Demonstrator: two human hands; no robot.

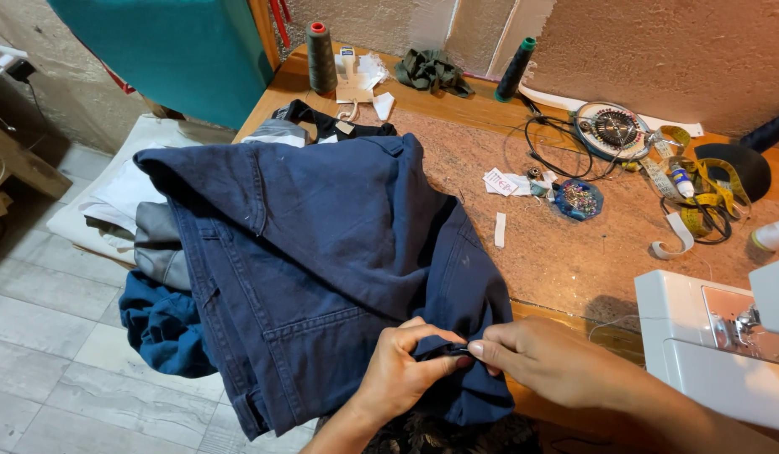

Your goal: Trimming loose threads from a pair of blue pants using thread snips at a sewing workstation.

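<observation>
Your left hand [400, 370] and right hand [537, 360] each hold a closed grip on one fold of navy trousers [322, 252] lying on the counter [566, 252].

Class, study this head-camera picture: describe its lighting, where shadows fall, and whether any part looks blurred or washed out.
Head view: warm, even light on the wooden table; a soft shadow beside the white sewing machine; the dark blue trousers keep visible seams and folds; both the left hand and right hand look sharp; the machine's top is bright but not blown out.
</observation>
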